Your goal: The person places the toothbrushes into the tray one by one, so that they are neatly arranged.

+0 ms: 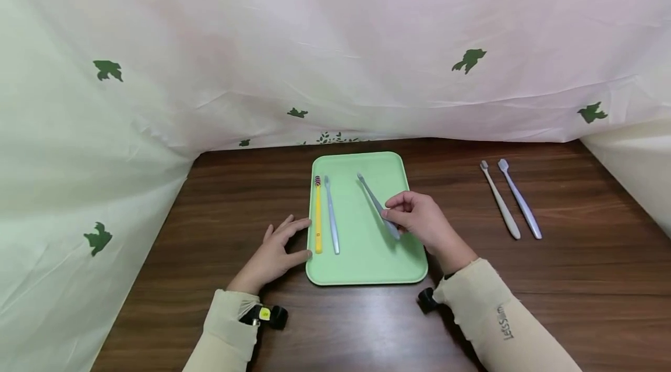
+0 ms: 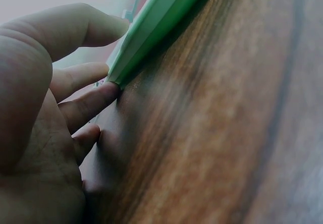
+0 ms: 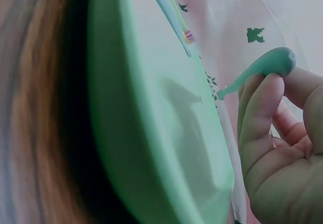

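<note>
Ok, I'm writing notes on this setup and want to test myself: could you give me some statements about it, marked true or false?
1. The right hand holds a toothbrush above the tray. True.
2. Both hands hold toothbrushes. False: the left hand touches the tray's edge.
3. The yellow toothbrush lies on the tray. True.
4. The tray is pink. False: it is green.
5. Two toothbrushes lie right of the tray. True.

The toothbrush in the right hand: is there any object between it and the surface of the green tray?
No, nothing visible stands between the held toothbrush and the green tray; the surface under it looks bare. The yellow toothbrush and the light blue toothbrush lie to its left, not under it.
</note>
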Demonstrator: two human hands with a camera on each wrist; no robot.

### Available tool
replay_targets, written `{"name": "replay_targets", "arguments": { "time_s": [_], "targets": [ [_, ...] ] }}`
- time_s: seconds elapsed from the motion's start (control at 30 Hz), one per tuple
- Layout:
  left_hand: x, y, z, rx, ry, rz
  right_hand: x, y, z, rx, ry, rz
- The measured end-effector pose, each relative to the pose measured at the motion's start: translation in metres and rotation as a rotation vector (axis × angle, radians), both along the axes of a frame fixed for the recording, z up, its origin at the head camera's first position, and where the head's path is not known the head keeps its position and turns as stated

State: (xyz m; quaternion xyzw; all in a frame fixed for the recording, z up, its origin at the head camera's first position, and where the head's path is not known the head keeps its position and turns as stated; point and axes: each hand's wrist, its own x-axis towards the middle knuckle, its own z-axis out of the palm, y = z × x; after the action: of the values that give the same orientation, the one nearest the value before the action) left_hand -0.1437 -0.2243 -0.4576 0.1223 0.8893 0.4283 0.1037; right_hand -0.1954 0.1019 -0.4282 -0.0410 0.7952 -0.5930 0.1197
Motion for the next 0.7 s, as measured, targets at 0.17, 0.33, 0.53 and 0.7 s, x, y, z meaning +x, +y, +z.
{"name": "replay_targets", "arguments": {
  "time_s": [0.17,0.33,0.53,0.7],
  "targets": [
    [0.0,0.001,0.0,0.005,0.001,0.005,0.001,-0.01,0.0,0.003,-0.011,0.01],
    [-0.001,0.002,0.004,0.0,0.007,0.005,0.0,-0.022,-0.001,0.012,-0.013,0.011],
    [-0.001,0.0,0.004,-0.009,0.009,0.002,0.0,-0.04,-0.007,0.04,0.008,0.014],
    [0.0,0.001,0.002,-0.009,0.006,-0.003,0.0,-0.048,-0.01,0.064,-0.004,0.025]
  ]
}}
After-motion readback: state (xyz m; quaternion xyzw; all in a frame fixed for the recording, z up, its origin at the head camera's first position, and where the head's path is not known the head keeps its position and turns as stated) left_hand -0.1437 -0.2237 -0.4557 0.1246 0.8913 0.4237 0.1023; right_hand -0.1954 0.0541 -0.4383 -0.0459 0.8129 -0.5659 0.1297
